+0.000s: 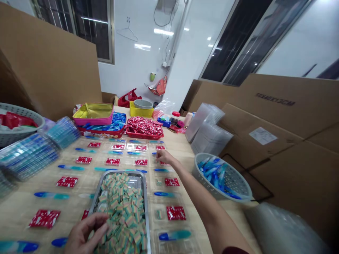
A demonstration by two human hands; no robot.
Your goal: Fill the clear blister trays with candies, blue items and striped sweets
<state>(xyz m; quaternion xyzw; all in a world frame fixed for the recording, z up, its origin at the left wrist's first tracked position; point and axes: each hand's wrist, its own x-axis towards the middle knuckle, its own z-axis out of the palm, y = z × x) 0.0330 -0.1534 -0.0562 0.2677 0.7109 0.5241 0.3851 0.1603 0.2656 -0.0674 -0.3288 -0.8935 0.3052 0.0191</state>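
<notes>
My left hand [88, 231] is at the near left edge of a metal tray [145, 208], thumb and fingertips drawn together; anything between them is too small to make out. Heaped in the tray are small pastel-striped blocks [123, 208]. My right hand [164, 157] reaches forward over a clear plastic pack in the right column, its fingers pinched downward and their tips partly hidden. Nearer packs in that column hold a red patterned packet [176, 213], a striped block [159, 214] and a blue-and-teal pen-like item [174, 235].
Rows of clear packs with red packets [67, 181] cover the table. A red tray of packets [144, 127] stands behind. At right is a grey basket of blue pen-like items [222, 176], with stacked clear plastic [210, 135] beyond. Stacked packs [29, 153] lie left; cardboard [50, 60] stands around.
</notes>
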